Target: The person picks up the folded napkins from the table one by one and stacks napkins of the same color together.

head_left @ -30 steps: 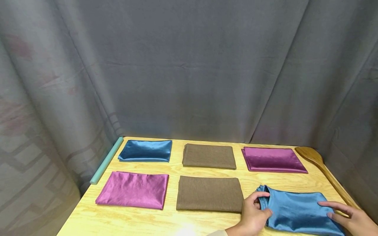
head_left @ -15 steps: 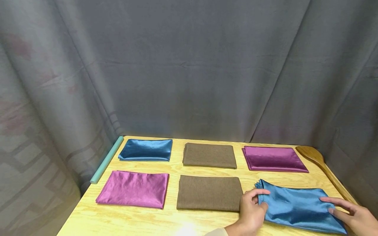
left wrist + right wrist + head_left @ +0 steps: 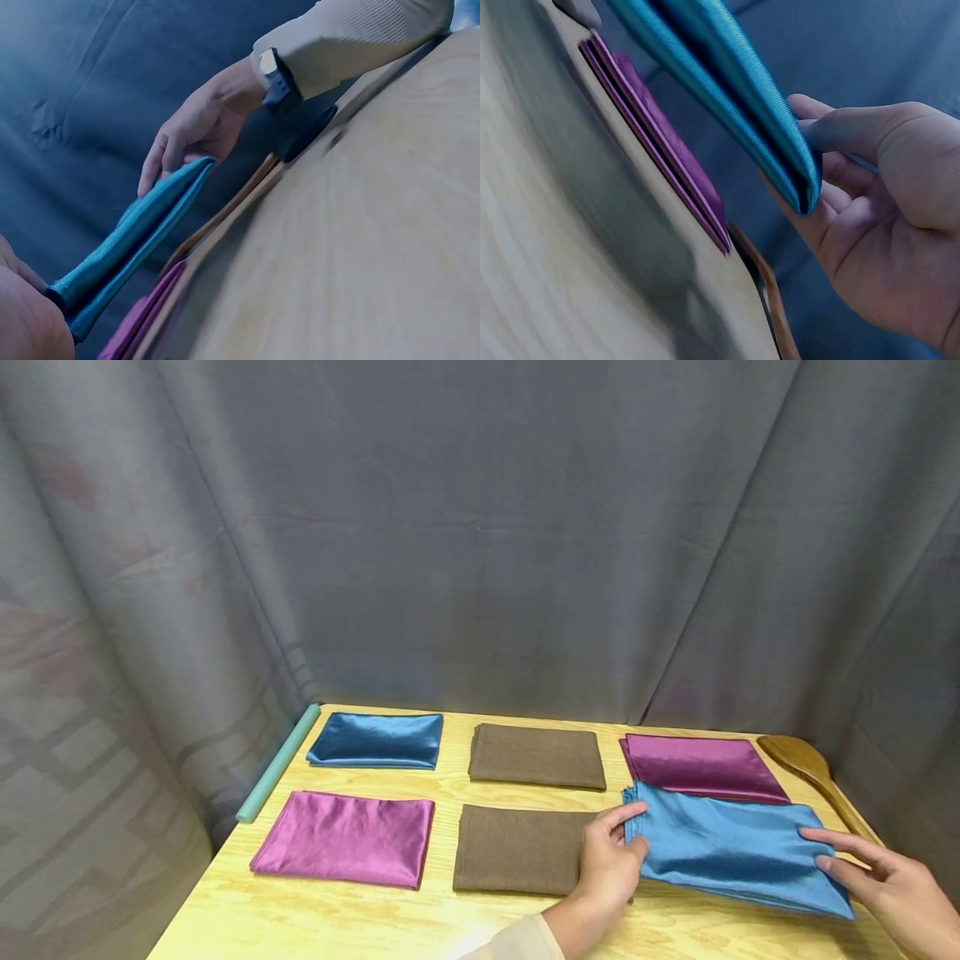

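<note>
A folded blue satin cloth [image 3: 727,839] is held up off the table between both hands. My left hand [image 3: 611,860] pinches its left end, where the layered edges show, and overlaps the near brown cloth in the head view. At the opposite end my right hand [image 3: 885,877] grips the cloth between thumb and fingers. From the right wrist view the blue cloth [image 3: 735,97] appears folded in layers, with a gap above the wooden surface. The far purple cloth [image 3: 697,764] lies just behind it, its near edge partly covered.
Two brown folded cloths [image 3: 536,756] lie in the middle, one behind the other. At left are another blue cloth [image 3: 378,741] and a pink-purple cloth [image 3: 348,839]. A green rod [image 3: 279,764] lies along the left edge, a wooden spoon [image 3: 806,764] along the right. Grey curtains surround the table.
Both hands have lifted the blue cloth off the table and moved it away from the front edge and slightly left, toward the far purple cloth. The other cloths stay put.
</note>
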The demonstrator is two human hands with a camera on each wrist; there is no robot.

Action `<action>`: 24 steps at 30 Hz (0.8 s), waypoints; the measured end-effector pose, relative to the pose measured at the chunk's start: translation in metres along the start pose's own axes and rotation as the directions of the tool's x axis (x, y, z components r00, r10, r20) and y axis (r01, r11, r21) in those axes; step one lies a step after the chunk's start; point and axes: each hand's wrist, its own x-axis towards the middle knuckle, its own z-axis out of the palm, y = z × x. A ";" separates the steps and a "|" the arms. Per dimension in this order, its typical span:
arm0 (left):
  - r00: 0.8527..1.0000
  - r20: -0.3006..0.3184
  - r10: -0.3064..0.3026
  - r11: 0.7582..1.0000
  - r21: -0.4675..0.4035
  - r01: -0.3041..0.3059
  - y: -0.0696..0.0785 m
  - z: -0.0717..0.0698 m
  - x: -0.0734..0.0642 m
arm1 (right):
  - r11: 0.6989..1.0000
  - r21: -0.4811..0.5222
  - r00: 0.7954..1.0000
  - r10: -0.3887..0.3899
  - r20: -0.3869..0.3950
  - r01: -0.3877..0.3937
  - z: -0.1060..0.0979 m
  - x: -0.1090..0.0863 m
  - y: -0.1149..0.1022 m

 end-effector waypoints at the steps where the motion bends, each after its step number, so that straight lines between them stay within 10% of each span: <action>1: 1.000 0.000 -0.008 1.000 0.005 0.008 0.003 -0.003 0.003 | 1.000 -0.005 1.000 0.002 -0.002 -0.002 0.001 0.001 -0.004; 16: 0.997 0.053 0.062 0.993 0.100 -0.067 0.047 -0.069 0.045 | 0.923 0.360 0.990 -0.143 -0.009 0.136 0.036 0.036 -0.071; 24: 0.997 0.036 0.062 0.986 0.155 -0.067 0.071 -0.109 0.059 | 0.752 0.645 0.977 -0.210 0.040 0.135 0.068 0.057 -0.107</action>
